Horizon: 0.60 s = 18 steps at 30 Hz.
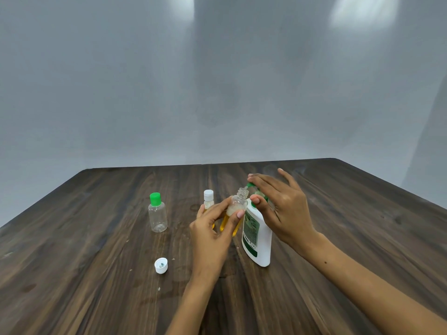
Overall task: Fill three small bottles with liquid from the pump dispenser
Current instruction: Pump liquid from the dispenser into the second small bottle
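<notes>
Right now my left hand (212, 228) pinches the open bottle (235, 213) in the middle of the frame, thumb on one side and fingers on the other. It already holds yellow liquid low down, with some foam on top. My right hand (280, 209) rests on the green pump top (251, 187) of the white dispenser (257, 238), fingers mostly straight and spread, so it presses more than it grabs.

What matters most is the bottle's mouth. It sits just left of the pump's spout and leans a bit toward it (mouth tipped to the right). I think the spout and mouth must line up before I push, or the liquid will spill.

A capped bottle (208, 199) stands behind my left hand. An empty bottle with a green cap (157, 215) waits at left. A loose white cap (161, 265) lies on the table (96, 274), lower left.
</notes>
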### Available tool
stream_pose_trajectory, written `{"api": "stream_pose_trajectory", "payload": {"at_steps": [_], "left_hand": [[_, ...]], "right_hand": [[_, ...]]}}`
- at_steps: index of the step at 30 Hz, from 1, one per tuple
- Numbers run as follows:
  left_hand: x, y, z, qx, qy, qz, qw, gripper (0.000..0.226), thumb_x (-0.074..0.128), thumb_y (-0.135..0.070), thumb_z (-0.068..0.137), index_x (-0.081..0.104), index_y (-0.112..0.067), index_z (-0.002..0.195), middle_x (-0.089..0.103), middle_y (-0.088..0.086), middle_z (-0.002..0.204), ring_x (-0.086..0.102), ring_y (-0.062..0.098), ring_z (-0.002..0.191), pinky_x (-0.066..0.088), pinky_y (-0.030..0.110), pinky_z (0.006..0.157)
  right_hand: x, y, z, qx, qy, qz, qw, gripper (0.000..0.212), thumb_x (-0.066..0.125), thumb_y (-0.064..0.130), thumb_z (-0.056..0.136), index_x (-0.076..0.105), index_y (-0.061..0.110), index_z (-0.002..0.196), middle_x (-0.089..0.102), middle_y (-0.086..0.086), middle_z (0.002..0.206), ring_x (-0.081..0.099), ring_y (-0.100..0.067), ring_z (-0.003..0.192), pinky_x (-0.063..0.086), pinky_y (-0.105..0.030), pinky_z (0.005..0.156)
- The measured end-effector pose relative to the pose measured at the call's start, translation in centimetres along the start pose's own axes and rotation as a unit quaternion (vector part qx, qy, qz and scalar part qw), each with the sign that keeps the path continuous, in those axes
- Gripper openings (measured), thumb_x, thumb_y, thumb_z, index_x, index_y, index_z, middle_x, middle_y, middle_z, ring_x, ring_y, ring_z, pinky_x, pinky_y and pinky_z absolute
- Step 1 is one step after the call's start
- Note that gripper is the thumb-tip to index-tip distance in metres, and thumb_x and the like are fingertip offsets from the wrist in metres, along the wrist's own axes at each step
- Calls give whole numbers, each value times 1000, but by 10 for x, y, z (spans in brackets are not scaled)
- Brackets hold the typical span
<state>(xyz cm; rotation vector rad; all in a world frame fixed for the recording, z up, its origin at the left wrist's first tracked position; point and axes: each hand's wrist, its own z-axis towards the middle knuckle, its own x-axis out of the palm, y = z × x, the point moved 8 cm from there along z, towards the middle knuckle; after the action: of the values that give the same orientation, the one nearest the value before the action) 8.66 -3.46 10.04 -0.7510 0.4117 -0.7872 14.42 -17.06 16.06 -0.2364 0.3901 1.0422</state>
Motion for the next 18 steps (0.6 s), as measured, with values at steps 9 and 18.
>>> {"api": "stream_pose_trajectory", "payload": {"at_steps": [9,18], "left_hand": [[0,1,0,-8,5,3,1000,28,66,-41,75,62,-41,103,58,-51,86,51,-14,107,27,-8,84],[1,-1,-1,-9,1,-18,1000,29,68,-35,77,66,-31,105,66,-30,94,61,16,111,29,-8,84]], "right_hand": [[1,0,3,-13,18,-15,1000,63,26,53,99,69,8,108,70,-4,108,65,-16,99,34,-40,105],[0,3,2,-1,29,-11,1000,61,26,52,99,69,10,108,70,-2,107,64,-14,100,34,-38,105]]}}
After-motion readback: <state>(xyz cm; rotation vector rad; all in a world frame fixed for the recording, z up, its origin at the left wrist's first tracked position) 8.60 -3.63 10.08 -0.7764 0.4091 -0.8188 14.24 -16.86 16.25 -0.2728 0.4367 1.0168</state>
